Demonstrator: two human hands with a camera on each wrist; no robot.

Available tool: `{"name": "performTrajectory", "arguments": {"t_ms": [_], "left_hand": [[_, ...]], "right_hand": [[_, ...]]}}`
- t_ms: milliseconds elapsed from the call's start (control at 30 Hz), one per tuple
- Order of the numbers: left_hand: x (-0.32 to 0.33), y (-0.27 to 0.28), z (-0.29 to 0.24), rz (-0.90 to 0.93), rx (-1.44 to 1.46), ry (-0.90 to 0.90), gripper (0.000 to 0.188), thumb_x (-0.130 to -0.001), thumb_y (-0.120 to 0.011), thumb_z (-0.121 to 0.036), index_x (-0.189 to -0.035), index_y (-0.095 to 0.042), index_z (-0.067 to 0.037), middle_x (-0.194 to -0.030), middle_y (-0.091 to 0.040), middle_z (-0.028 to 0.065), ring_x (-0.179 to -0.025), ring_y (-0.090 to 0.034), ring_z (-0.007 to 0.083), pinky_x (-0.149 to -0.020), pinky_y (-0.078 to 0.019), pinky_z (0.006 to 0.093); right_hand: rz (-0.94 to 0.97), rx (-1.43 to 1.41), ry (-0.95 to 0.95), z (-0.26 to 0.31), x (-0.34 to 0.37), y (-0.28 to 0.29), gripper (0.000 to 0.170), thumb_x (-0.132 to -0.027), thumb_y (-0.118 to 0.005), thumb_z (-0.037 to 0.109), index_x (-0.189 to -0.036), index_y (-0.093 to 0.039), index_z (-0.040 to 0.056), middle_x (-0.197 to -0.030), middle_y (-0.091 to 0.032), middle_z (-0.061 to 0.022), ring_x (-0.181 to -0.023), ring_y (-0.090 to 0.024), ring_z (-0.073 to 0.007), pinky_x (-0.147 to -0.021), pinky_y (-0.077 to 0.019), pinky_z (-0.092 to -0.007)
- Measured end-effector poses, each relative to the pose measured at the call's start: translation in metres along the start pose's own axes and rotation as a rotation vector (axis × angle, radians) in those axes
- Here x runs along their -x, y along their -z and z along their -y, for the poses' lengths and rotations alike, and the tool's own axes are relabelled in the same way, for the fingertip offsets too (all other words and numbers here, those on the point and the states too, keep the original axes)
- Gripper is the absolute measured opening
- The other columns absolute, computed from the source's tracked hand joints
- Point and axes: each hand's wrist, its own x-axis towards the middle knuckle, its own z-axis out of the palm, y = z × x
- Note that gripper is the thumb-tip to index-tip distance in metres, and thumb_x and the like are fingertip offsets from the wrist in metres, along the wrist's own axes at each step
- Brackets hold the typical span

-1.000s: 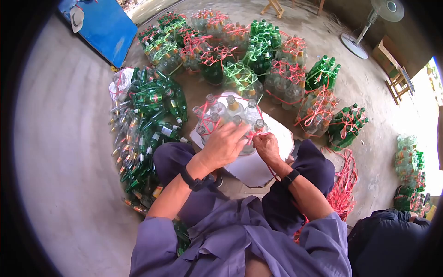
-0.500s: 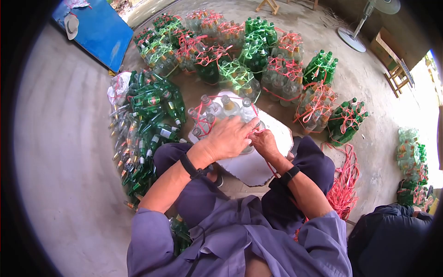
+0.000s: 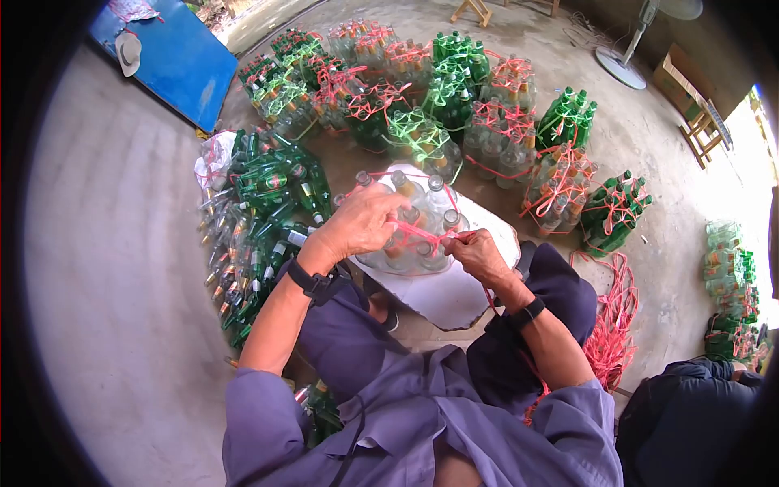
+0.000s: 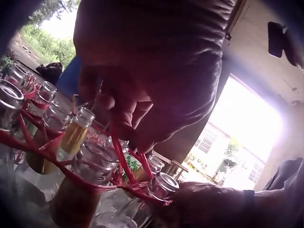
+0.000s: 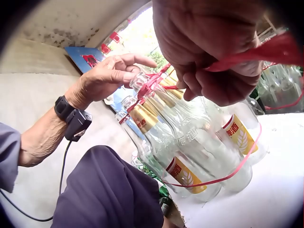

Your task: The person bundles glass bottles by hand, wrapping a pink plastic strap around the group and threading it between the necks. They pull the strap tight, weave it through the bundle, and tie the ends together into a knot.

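Observation:
A cluster of clear glass bottles [image 3: 410, 193] stands upright on a white board [image 3: 442, 304] between the knees. Red plastic twine [image 3: 419, 234] runs across their necks, and another loop circles the bodies low down, plain in the right wrist view. My left hand [image 3: 357, 223] is over the cluster's left side, its fingers pinching a strand of twine [image 4: 121, 161] that rises from the necks. At the near right bottles, my right hand [image 3: 479, 256] grips the twine with curled fingers; a red length [image 5: 261, 54] trails from that fist. My left hand hides some of the leftmost bottles in the head view.
Tied bundles of clear and green bottles [image 3: 503, 134] stand in an arc beyond the board. Loose bottles [image 3: 268, 183] lie heaped at the left. A tangle of red twine [image 3: 613, 325] is beside the right knee. A fan [image 3: 621, 69] stands at the back right.
My left hand has moved left and up from the near bottles, drawing a strand of twine across the necks. My right hand stays at the near right bottles, still gripping twine.

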Motion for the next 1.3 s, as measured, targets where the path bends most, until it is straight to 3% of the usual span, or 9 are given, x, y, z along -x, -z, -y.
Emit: {"name": "performTrajectory", "arguments": {"t_ms": [100,167,267,433,767,867,967,1067,1300], "left_hand": [[-0.008,-0.005,0.003,-0.077,0.008,-0.010,0.027,-0.078,-0.064,-0.006,-0.103,-0.069,-0.010,-0.082,-0.064,0.0070,-0.086,-0.061,0.0271,-0.079,-0.0482,0.0399],[-0.014,-0.015,0.003,-0.115,-0.003,-0.012,0.022,-0.078,-0.062,-0.005,-0.099,-0.070,-0.008,-0.082,-0.066,0.0085,-0.086,-0.062,0.0274,-0.079,-0.0492,0.0400],[-0.023,-0.022,-0.001,-0.178,0.096,0.115,0.018,-0.080,-0.061,-0.004,-0.094,-0.070,-0.006,-0.083,-0.068,0.0122,-0.083,-0.066,0.0280,-0.077,-0.0507,0.0398],[-0.029,-0.032,0.009,-0.212,0.170,0.207,0.016,-0.080,-0.060,-0.006,-0.089,-0.074,-0.008,-0.079,-0.070,0.0142,-0.072,-0.068,0.0311,-0.069,-0.0530,0.0404],[-0.026,-0.040,0.011,-0.137,-0.061,0.274,0.017,-0.082,-0.063,-0.012,-0.091,-0.077,-0.018,-0.083,-0.073,0.0128,-0.079,-0.070,0.0334,-0.070,-0.0545,0.0449],[-0.018,-0.042,0.007,-0.091,-0.039,0.254,0.024,-0.082,-0.062,-0.009,-0.101,-0.075,-0.014,-0.094,-0.073,0.0145,-0.087,-0.069,0.0346,-0.075,-0.0541,0.0435],[-0.002,-0.044,-0.015,-0.424,0.006,0.036,0.032,-0.080,-0.065,-0.009,-0.112,-0.070,-0.009,-0.110,-0.071,0.0152,-0.105,-0.065,0.0361,-0.088,-0.0517,0.0426],[0.012,-0.051,-0.050,-0.441,-0.033,-0.087,0.048,-0.074,-0.073,-0.024,-0.118,-0.066,-0.007,-0.123,-0.064,0.0100,-0.130,-0.049,0.0314,-0.111,-0.0319,0.0506],[0.012,-0.080,-0.052,-0.313,-0.288,-0.019,0.056,-0.071,-0.077,-0.027,-0.122,-0.064,-0.006,-0.130,-0.060,0.0069,-0.139,-0.041,0.0305,-0.109,-0.0294,0.0554]], "right_hand": [[-0.017,0.006,0.012,0.000,0.001,-0.004,0.034,-0.090,-0.072,0.031,-0.082,-0.076,-0.0022,-0.056,-0.056,-0.0054,-0.055,-0.050,-0.0114,-0.055,-0.0455,-0.0353],[-0.061,-0.081,0.110,-0.009,-0.003,-0.009,0.033,-0.092,-0.068,0.029,-0.075,-0.073,0.0010,-0.052,-0.044,0.0047,-0.044,-0.038,-0.0057,-0.041,-0.0309,-0.0276],[-0.049,-0.035,-0.022,-0.003,-0.001,-0.006,0.036,-0.090,-0.068,0.030,-0.082,-0.074,-0.0049,-0.055,-0.056,-0.0082,-0.056,-0.052,-0.0143,-0.057,-0.0467,-0.0373],[-0.139,0.000,0.102,-0.005,0.001,-0.013,0.034,-0.088,-0.066,0.025,-0.077,-0.071,-0.0069,-0.053,-0.054,-0.0134,-0.053,-0.050,-0.0170,-0.057,-0.0465,-0.0401],[-0.141,0.113,0.314,-0.010,0.030,0.001,0.035,-0.088,-0.063,0.020,-0.068,-0.063,-0.0087,-0.049,-0.049,-0.0129,-0.051,-0.043,-0.0122,-0.051,-0.0423,-0.0365],[-0.087,0.109,0.215,-0.002,0.044,0.009,0.040,-0.093,-0.063,0.033,-0.077,-0.073,-0.0024,-0.053,-0.056,-0.0062,-0.053,-0.051,-0.0113,-0.055,-0.0448,-0.0320],[-0.087,0.088,0.266,-0.003,0.051,0.004,0.041,-0.093,-0.062,0.034,-0.077,-0.073,-0.0018,-0.054,-0.056,-0.0059,-0.054,-0.051,-0.0114,-0.056,-0.0449,-0.0319],[-0.094,0.082,0.283,-0.004,0.051,0.001,0.041,-0.094,-0.062,0.033,-0.075,-0.071,-0.0020,-0.054,-0.056,-0.0058,-0.054,-0.051,-0.0108,-0.056,-0.0450,-0.0321],[-0.175,0.152,0.295,-0.010,0.049,0.008,0.041,-0.096,-0.067,0.033,-0.074,-0.070,-0.0023,-0.054,-0.055,-0.0051,-0.053,-0.050,-0.0092,-0.054,-0.0442,-0.0331]]}}
